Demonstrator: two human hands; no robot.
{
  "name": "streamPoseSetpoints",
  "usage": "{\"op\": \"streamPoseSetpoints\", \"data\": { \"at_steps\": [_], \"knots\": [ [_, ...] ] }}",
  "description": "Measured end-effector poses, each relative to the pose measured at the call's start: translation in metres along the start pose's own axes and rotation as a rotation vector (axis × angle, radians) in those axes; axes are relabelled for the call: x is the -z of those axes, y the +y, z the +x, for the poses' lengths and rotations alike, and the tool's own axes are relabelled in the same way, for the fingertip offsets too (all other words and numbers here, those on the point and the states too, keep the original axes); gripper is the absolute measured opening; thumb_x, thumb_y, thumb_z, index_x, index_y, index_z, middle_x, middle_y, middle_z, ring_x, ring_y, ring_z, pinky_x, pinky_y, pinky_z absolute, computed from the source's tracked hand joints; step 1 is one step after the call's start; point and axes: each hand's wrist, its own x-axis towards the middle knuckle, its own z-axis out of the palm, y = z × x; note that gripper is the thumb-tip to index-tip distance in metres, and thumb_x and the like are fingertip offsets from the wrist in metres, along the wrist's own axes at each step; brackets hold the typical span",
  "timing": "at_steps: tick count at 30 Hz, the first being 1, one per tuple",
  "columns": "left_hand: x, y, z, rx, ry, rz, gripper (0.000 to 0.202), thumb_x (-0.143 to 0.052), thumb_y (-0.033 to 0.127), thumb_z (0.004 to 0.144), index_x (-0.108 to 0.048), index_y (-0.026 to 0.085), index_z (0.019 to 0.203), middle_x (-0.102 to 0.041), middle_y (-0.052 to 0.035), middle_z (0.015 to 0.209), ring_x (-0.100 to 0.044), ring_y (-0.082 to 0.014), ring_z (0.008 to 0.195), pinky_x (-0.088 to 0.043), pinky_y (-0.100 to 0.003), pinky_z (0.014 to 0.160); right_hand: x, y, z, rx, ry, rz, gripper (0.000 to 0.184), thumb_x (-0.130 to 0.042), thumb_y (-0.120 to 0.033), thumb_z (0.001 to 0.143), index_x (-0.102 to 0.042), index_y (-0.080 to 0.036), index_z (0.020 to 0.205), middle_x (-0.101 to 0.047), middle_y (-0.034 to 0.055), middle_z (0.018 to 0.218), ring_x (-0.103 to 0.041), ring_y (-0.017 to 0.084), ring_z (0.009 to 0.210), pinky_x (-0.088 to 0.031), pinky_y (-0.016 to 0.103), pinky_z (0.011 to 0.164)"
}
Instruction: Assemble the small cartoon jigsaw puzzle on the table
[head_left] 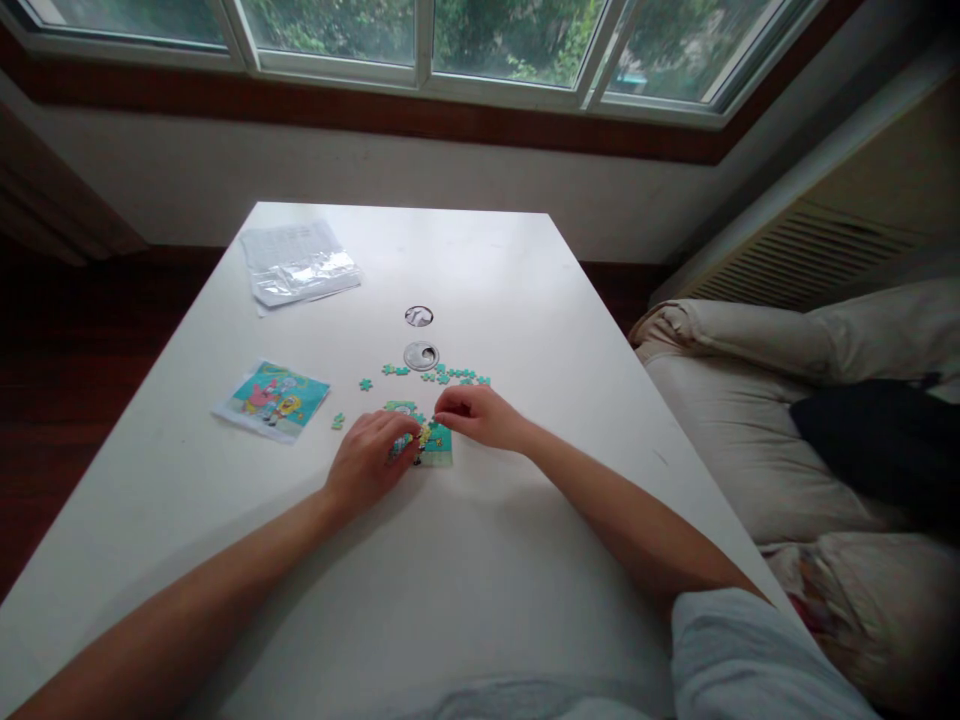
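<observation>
A small, partly joined jigsaw puzzle (437, 443) in teal with cartoon figures lies in the middle of the white table (480, 580). My left hand (369, 458) rests on its left side, fingers curled down onto the pieces. My right hand (477, 414) sits at its upper right edge with fingertips pinched together, and whatever they hold is too small to make out. Several loose teal pieces (450, 376) are scattered just beyond the hands, with one more (338, 421) to the left.
A printed cartoon reference picture (274, 399) lies left of the puzzle. A clear plastic bag on paper (298, 264) sits at the far left. Two round metal lids (420, 354) lie beyond the pieces. A cushioned sofa (757, 440) borders the table's right edge.
</observation>
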Motion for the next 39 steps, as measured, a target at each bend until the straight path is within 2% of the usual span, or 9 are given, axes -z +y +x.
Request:
{"op": "streamPoseSetpoints", "data": {
  "at_steps": [2, 4, 8, 21, 31, 39],
  "knots": [
    [-0.003, -0.001, -0.001, -0.134, -0.064, 0.056, 0.015, -0.057, 0.025, 0.100, -0.065, 0.023, 0.112, -0.073, -0.0065, 0.117, -0.065, -0.0244, 0.108, -0.048, -0.042, 0.096, 0.010, 0.006, 0.001, -0.069, -0.062, -0.039, 0.012, -0.065, -0.028, 0.092, -0.067, -0.018, 0.086, -0.057, -0.0043, 0.068, -0.049, 0.011, 0.063, -0.036, 0.024, 0.061],
    [-0.004, -0.001, -0.003, -0.234, -0.133, 0.091, 0.025, -0.057, 0.022, 0.099, -0.064, 0.024, 0.122, -0.069, -0.0080, 0.130, -0.062, -0.0265, 0.119, -0.048, -0.045, 0.102, 0.017, 0.011, 0.001, -0.089, -0.067, -0.092, 0.010, -0.065, -0.025, 0.091, -0.067, -0.018, 0.085, -0.057, -0.0040, 0.069, -0.050, 0.011, 0.065, -0.035, 0.024, 0.062],
    [-0.007, -0.001, -0.004, -0.327, -0.219, 0.140, 0.035, -0.057, 0.023, 0.099, -0.061, 0.026, 0.133, -0.061, -0.0083, 0.145, -0.052, -0.0299, 0.135, -0.044, -0.050, 0.112, 0.018, 0.012, 0.002, -0.021, -0.060, -0.195, 0.007, -0.066, -0.018, 0.089, -0.068, -0.017, 0.083, -0.058, -0.0016, 0.077, -0.050, 0.012, 0.071, -0.036, 0.024, 0.067],
    [-0.007, 0.001, -0.002, -0.358, -0.283, 0.138, 0.032, -0.053, 0.026, 0.102, -0.061, 0.025, 0.133, -0.060, -0.0084, 0.145, -0.053, -0.0284, 0.135, -0.043, -0.049, 0.116, 0.015, 0.012, 0.007, -0.027, -0.081, -0.337, 0.007, -0.067, -0.016, 0.090, -0.068, -0.018, 0.083, -0.060, -0.0007, 0.078, -0.050, 0.013, 0.073, -0.032, 0.025, 0.067],
    [-0.005, 0.003, -0.001, -0.360, -0.263, 0.100, 0.033, -0.056, 0.023, 0.099, -0.064, 0.027, 0.131, -0.064, -0.0080, 0.139, -0.058, -0.0273, 0.129, -0.046, -0.048, 0.113, 0.008, 0.013, 0.004, 0.006, -0.054, -0.372, 0.004, -0.072, -0.020, 0.089, -0.068, -0.019, 0.089, -0.060, 0.0007, 0.085, -0.051, 0.014, 0.075, -0.033, 0.025, 0.069],
    [-0.006, 0.002, -0.002, -0.366, -0.284, 0.147, 0.031, -0.053, 0.025, 0.102, -0.062, 0.026, 0.132, -0.063, -0.0075, 0.141, -0.056, -0.0277, 0.129, -0.045, -0.047, 0.112, 0.005, 0.014, -0.001, 0.076, -0.018, -0.405, 0.011, -0.075, -0.025, 0.090, -0.068, -0.020, 0.096, -0.060, 0.0044, 0.096, -0.054, 0.019, 0.091, -0.038, 0.029, 0.080]
  ]
}}
